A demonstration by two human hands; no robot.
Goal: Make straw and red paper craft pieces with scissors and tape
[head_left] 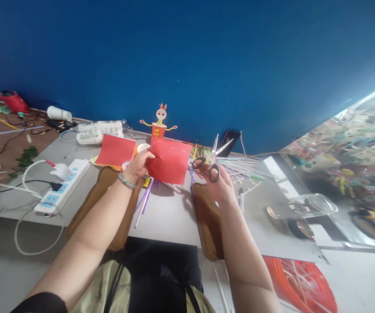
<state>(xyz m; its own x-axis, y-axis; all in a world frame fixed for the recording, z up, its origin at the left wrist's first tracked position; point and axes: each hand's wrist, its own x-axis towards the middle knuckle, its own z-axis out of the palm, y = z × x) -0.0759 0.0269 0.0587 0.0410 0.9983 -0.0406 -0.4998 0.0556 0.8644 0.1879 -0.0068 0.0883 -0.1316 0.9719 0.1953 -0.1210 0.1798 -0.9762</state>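
My left hand (141, 163) pinches the left edge of a red sheet (170, 163), held up above the table and marked with faint round outlines. To its right, my right hand (219, 182) holds scissors (216, 153) by their black handles, with the blades spread and pointing up, apart from the sheet. Behind the sheet stands a red cup (157, 131) with a rabbit figure (161, 114) and two yellow arms. More red paper (117, 150) lies to the left of my left hand.
Brown pads (92, 202) lie under both forearms. A power strip (61, 187) with cords and wrapped white cups (100, 132) are at the left. Coloured sticks (239, 167), a dark phone (231, 142) and a clear jar (307, 205) are at the right, above an orange bag (304, 284).
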